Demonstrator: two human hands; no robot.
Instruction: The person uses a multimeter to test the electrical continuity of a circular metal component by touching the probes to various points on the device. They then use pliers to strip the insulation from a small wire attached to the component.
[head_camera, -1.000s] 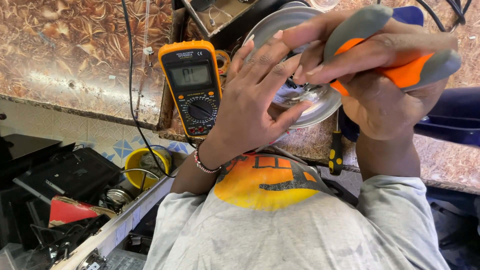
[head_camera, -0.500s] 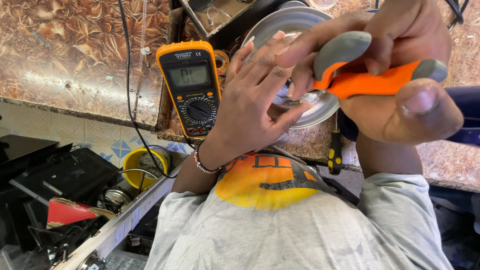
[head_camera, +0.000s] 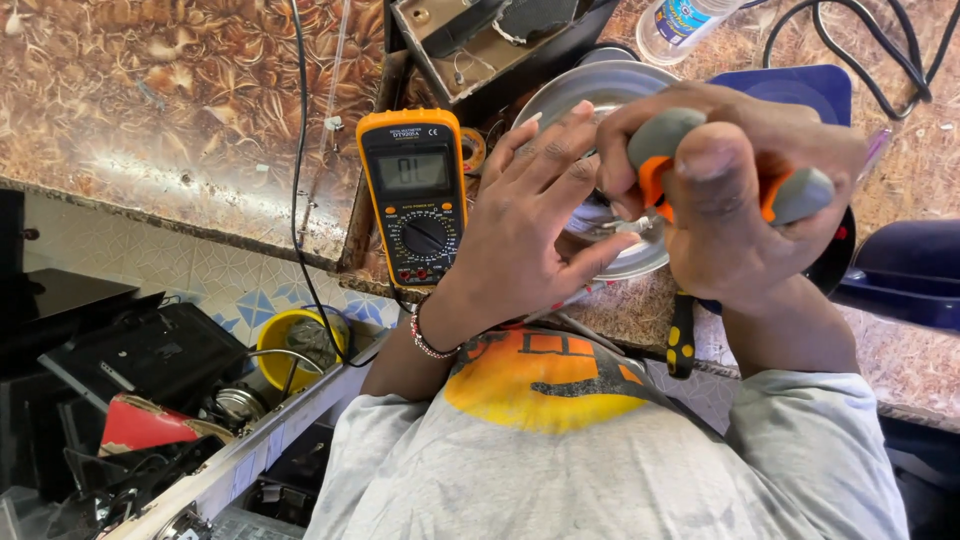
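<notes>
- Your right hand (head_camera: 745, 215) is wrapped tight round the grey-and-orange rubber-grip handles of a plier-type hand tool (head_camera: 700, 165), squeezed together; tool nose sits at the middle of the round shiny metal dish (head_camera: 585, 100) on the brown patterned stone worktop (head_camera: 150, 110).
- Your left hand (head_camera: 530, 220) lies w/ fingers spread, flat against the dish's near side, bracing it. It clamps on nothing.
- What the nose bites on: can't tell, your hands cover it.
- Progress, as a judgement: you're mid-job on the dish's centre fitting; tool is on and loaded, but nothing shows loose or lifted off yet, so the part isn't freed.
- Orange-cased digital multimeter (head_camera: 418, 195) stands just left of your left hand, screen lit, black lead running up the worktop. Neither hand touches it, so any metering looks parked for now.
- Yellow-and-black-handled screwdriver (head_camera: 682, 335) lies at the counter edge below your right hand, untouched.
</notes>
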